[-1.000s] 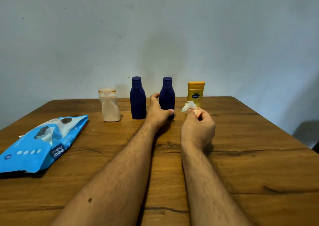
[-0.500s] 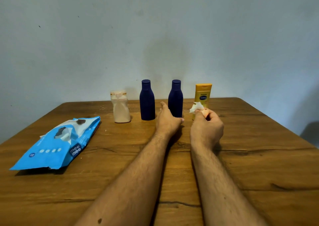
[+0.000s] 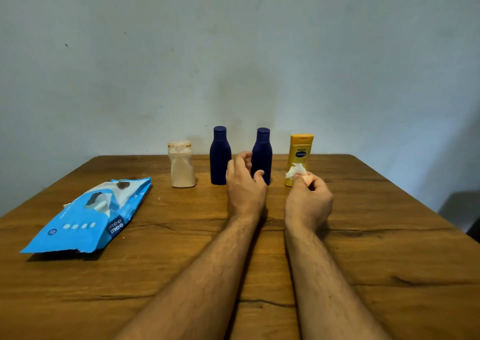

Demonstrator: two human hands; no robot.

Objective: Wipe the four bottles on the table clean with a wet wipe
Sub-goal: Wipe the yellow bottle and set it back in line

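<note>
Four bottles stand in a row at the far edge of the wooden table [image 3: 363,235]: a beige bottle [image 3: 181,169], a left dark blue bottle [image 3: 220,155], a right dark blue bottle [image 3: 262,152] and a yellow bottle [image 3: 300,152]. My left hand [image 3: 244,186] hovers between the two blue bottles, fingers loosely curved, thumb in front of the right one's base; I cannot tell if it touches. My right hand [image 3: 307,200] pinches a crumpled white wet wipe [image 3: 294,170] in front of the yellow bottle's lower part.
A blue wet-wipe pack [image 3: 88,217] lies on the left side of the table, its opening showing white wipes. A plain grey wall stands right behind the bottles. The table's right edge drops off at the far right.
My left hand let go of the right dark blue bottle, flattened in front of it, and now has its fingers raised beside it. The right hand still pinches the wipe.
</note>
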